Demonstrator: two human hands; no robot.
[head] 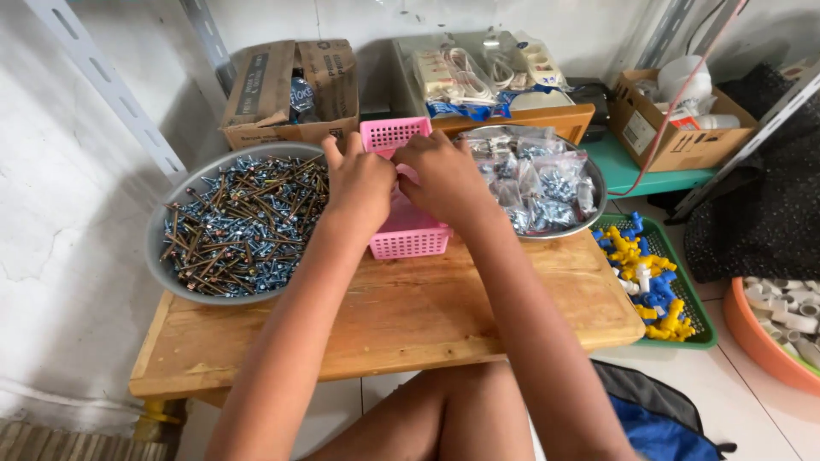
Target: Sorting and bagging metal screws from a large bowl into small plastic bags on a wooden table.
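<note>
- Your left hand (359, 183) and right hand (444, 179) meet over the pink basket (408, 241), which stands on the wooden counter (401, 316) between the two metal bowls
- The bowl of loose screws (239, 226) hangs partly over the counter's left edge, just beside your left forearm; a sideways nudge could tip it and scatter the screws, I'd judge
- The bowl of small bagged screws (538, 179) touches the basket's right side, so dragging the basket could shove it toward the green tray (696, 316) of blue and yellow pieces below
- Both hands are curled with fingertips pinched together; something small seems to sit between them, but you can't tell what from here
- Whatever is pinched could slip into the basket if the grip loosens
</note>
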